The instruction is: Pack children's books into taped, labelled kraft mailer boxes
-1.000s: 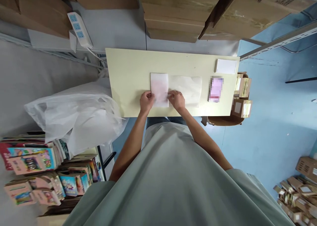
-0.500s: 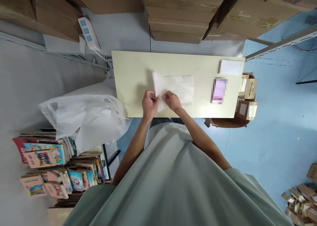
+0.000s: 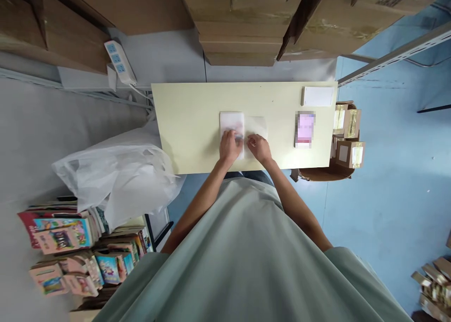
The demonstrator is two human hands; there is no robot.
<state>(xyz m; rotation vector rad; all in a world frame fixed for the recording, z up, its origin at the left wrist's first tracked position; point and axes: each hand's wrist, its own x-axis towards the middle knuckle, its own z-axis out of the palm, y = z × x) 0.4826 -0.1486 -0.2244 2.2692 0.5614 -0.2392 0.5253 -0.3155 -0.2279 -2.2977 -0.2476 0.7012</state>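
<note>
Mid-frame, the white folded packet [image 3: 231, 123] is seen on the surface [image 3: 186, 124], its lower part covered by the left hand [image 3: 230, 146]; whether it is gripped cannot be told. Just right, the pale sheet [image 3: 256, 125] is overlapped by the right hand [image 3: 259, 148], fingers curled, any hold unclear.

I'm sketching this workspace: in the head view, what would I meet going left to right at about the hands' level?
Translucent plastic bag, left hand on the white wrap, right hand, pixelated pink item, small cardboard boxes.
</note>
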